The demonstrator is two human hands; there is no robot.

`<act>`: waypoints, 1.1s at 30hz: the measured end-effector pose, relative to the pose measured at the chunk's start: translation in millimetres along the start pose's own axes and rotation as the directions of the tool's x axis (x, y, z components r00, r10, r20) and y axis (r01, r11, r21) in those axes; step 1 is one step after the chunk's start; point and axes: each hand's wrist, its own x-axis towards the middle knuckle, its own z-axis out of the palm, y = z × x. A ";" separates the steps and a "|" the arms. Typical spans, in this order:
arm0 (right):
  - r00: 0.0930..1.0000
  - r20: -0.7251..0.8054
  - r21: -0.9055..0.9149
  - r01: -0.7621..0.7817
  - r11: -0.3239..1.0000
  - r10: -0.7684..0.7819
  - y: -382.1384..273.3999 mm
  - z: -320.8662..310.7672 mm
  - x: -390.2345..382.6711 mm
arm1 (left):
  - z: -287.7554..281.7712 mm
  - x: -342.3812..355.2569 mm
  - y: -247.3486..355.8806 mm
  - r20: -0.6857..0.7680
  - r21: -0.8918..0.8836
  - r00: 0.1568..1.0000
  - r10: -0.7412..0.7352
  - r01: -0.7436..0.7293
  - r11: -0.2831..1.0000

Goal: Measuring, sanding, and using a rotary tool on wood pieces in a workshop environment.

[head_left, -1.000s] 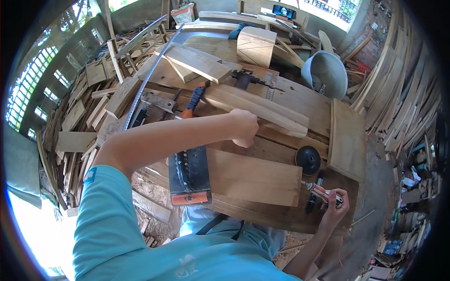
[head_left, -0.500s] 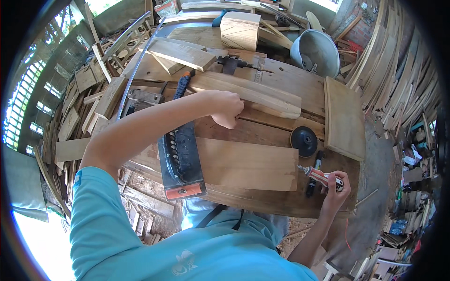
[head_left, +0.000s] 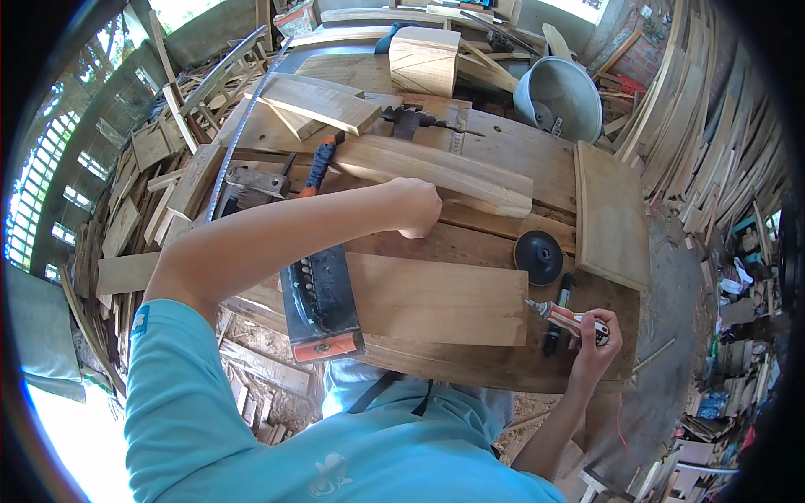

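Note:
My left hand [head_left: 418, 206] is curled closed beside a long pale wooden bar [head_left: 444, 170]; what its fingers hold is hidden. My left forearm crosses over an orange tool with a dark wrapped handle [head_left: 320, 163]. My right hand [head_left: 599, 344] grips a red-and-silver hand tool [head_left: 566, 316] with a thin tip near the right end of a flat board [head_left: 436, 306]. Just beyond lie a black round pad [head_left: 538, 256] and a dark marker-like stick [head_left: 553, 331]. A black metal tool with an orange end [head_left: 320, 306] lies across the board's left part.
The workbench [head_left: 528, 147] also bears a square panel [head_left: 610, 216], a grey bucket [head_left: 562, 101], a wooden block [head_left: 422, 59], plank offcuts [head_left: 317, 105] and a long straight metal strip [head_left: 246, 126]. Loose timber is piled at left [head_left: 134, 218] and right [head_left: 671, 126].
The whole view has shifted, with bench and hands appearing higher and further left than a second ago. My left hand has edged slightly right against the bar; my right hand still grips its tool.

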 end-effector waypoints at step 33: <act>1.000 0.001 0.013 -0.017 1.000 0.017 2.0 -1.7 -3.6 | 12.9 1.0 -18.4 -0.120 0.035 0.984 0.133 -0.130 0.991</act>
